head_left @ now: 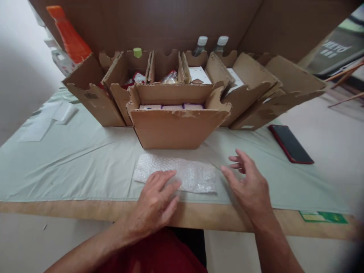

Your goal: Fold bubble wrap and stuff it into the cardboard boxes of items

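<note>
The left grip (157, 197) lies unclenched with its fingers on the bubble wrap (196, 176), and the right grip (250, 185), thumb and fingers parted, is just beside the wrap's right end. Ahead of both grips, an open cardboard box (176, 129) stands on the cloth-covered surface (71, 167), fronting a row of similar boxes (95, 104). A phone (291, 144) lies right of the right grip.

The desk (85, 207) here is spread with a creased pale green cloth (71, 167), a brown strip (204, 219) left bare along the front. Cardboard boxes (106, 108) stand in a row, a single box (167, 131) just before them. Bubble wrap (196, 176) lies near the front, a red-cased phone (292, 144) to the right, translucent plastic (40, 121) at the left, a green card (324, 217) on the strip.
</note>
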Demonstrator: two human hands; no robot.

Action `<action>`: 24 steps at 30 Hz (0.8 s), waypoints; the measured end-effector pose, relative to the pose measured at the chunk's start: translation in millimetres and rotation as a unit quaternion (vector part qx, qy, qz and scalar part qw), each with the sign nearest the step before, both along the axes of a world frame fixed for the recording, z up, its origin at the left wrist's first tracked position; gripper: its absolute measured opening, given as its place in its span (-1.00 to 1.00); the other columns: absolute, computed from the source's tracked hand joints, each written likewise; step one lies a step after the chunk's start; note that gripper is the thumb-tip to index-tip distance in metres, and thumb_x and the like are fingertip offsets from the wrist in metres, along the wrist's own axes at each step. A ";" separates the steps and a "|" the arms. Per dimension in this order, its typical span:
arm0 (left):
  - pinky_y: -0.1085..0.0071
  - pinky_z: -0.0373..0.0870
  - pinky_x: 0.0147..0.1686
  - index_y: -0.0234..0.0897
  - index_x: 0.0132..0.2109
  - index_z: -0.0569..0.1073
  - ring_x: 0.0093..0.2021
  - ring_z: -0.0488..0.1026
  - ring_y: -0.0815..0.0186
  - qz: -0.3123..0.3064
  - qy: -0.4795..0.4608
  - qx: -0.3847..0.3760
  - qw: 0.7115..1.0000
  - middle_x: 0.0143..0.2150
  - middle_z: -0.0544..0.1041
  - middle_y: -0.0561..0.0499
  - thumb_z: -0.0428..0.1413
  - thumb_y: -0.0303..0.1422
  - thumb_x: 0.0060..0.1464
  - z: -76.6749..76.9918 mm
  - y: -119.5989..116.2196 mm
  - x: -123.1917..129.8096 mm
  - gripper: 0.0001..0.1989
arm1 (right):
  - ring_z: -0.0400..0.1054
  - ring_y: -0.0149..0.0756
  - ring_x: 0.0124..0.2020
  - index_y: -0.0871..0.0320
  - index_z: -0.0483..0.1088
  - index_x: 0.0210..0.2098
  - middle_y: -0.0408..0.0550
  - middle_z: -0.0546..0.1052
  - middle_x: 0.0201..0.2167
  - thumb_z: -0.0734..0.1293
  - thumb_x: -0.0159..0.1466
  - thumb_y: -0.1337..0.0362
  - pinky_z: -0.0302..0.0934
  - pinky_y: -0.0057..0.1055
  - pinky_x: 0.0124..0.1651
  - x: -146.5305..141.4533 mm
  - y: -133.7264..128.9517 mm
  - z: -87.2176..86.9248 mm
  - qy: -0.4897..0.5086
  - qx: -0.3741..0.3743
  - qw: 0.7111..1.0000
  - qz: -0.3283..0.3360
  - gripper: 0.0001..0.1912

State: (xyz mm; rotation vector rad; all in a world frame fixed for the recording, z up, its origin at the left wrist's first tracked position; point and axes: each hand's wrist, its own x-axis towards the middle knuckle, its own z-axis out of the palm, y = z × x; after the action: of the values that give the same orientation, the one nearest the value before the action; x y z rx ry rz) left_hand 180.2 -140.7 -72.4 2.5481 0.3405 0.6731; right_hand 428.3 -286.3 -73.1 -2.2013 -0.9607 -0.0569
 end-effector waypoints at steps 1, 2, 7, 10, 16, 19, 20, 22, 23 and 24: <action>-0.05 0.46 0.14 -0.25 0.13 0.44 0.19 0.47 0.00 0.005 0.004 0.019 1.000 0.25 0.48 -0.27 0.07 -0.48 0.26 -0.3 5.2 1.4 -0.69 | 0.50 -0.03 -0.08 0.19 0.32 0.29 0.19 0.58 0.02 0.33 0.36 0.01 0.42 -0.16 -0.15 -5.3 -0.8 4.5 -0.051 0.017 0.999 -0.007 -0.39; -0.03 0.47 0.13 -0.28 0.11 0.45 0.19 0.47 -0.01 0.005 0.008 0.040 0.999 0.24 0.49 -0.28 0.06 -0.50 0.26 -1.3 9.7 3.5 -0.69 | 0.48 -0.01 -0.01 0.17 0.34 0.27 0.18 0.57 0.05 0.30 0.40 0.06 0.41 -0.10 -0.04 -14.5 1.4 7.8 -0.092 0.027 0.995 0.008 -0.48; -0.11 0.30 0.29 -0.36 0.20 0.43 0.34 0.35 -0.07 -0.011 0.086 0.130 0.988 0.32 0.44 -0.31 0.00 -0.56 0.23 -19.9 27.7 13.0 -0.59 | 0.32 -0.02 0.29 0.17 0.35 0.29 0.14 0.46 0.26 0.17 0.43 0.35 0.27 -0.03 0.25 -79.3 43.4 -5.0 -0.135 -0.086 0.950 0.269 -0.54; -0.22 0.11 0.37 -0.24 0.32 0.35 0.42 0.24 -0.13 -0.005 0.141 0.152 0.978 0.41 0.35 -0.23 0.05 -0.42 0.28 -36.9 39.6 3.5 -0.52 | 0.16 0.01 0.41 0.25 0.26 0.36 0.16 0.34 0.38 0.22 0.43 0.29 0.17 -0.01 0.35 -91.1 52.5 -26.9 -0.122 -0.149 0.935 0.297 -0.47; -0.34 -0.19 0.41 0.01 0.43 0.21 0.52 0.00 -0.17 0.054 0.192 0.120 0.973 0.52 0.18 -0.10 0.07 -0.20 0.32 -48.9 47.4 -24.2 -0.43 | 0.10 0.08 0.44 0.16 0.03 0.48 0.19 0.23 0.44 0.16 0.50 0.08 0.05 0.07 0.37 -55.4 -12.4 -52.0 -0.173 -0.186 0.954 0.159 -0.36; -0.36 -0.23 0.41 0.04 0.42 0.22 0.53 -0.03 -0.17 0.061 0.193 0.094 0.975 0.52 0.17 -0.08 0.07 -0.19 0.33 -46.6 44.4 -24.4 -0.44 | 0.15 0.09 0.42 0.16 0.07 0.47 0.21 0.24 0.43 0.10 0.52 0.10 0.07 0.09 0.34 -43.8 -34.6 -51.9 -0.178 -0.199 0.955 0.129 -0.41; -0.36 -0.23 0.41 0.04 0.42 0.22 0.53 -0.04 -0.18 0.058 0.193 0.086 0.976 0.52 0.17 -0.08 0.07 -0.19 0.33 -44.8 44.4 -24.4 -0.44 | 0.16 0.09 0.41 0.16 0.13 0.44 0.21 0.26 0.42 0.09 0.52 0.09 0.08 0.09 0.34 -41.4 -36.9 -50.2 -0.169 -0.194 0.958 0.128 -0.43; -0.32 -0.19 0.42 0.02 0.42 0.23 0.54 -0.04 -0.14 0.050 0.182 0.067 0.980 0.53 0.15 -0.08 0.04 -0.19 0.35 -39.4 47.7 -27.0 -0.46 | 0.24 0.07 0.37 0.13 0.28 0.35 0.17 0.35 0.37 0.07 0.52 0.07 0.14 0.08 0.30 -36.0 -35.6 -43.7 -0.136 -0.164 0.969 0.124 -0.48; -0.27 -0.15 0.43 0.00 0.41 0.23 0.54 -0.03 -0.11 0.055 0.167 0.060 0.983 0.53 0.14 -0.08 0.02 -0.20 0.36 -35.8 51.1 -30.0 -0.48 | 0.29 0.06 0.33 0.10 0.35 0.29 0.14 0.41 0.32 0.07 0.52 0.05 0.18 0.07 0.27 -32.5 -32.8 -38.9 -0.114 -0.141 0.976 0.119 -0.50; -0.22 -0.11 0.44 -0.02 0.40 0.26 0.54 -0.01 -0.08 0.069 0.146 0.055 0.985 0.53 0.14 -0.09 0.00 -0.20 0.38 -31.8 55.5 -33.9 -0.50 | 0.33 0.04 0.29 0.08 0.41 0.22 0.11 0.47 0.26 0.06 0.51 0.04 0.21 0.05 0.25 -28.3 -29.1 -33.5 -0.091 -0.117 0.983 0.113 -0.52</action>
State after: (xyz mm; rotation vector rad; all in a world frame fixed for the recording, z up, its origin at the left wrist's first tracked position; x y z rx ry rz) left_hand 146.3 -85.2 -104.2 2.7528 0.5985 0.3724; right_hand 400.1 -315.3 -106.7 -2.3125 -1.3750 -0.0407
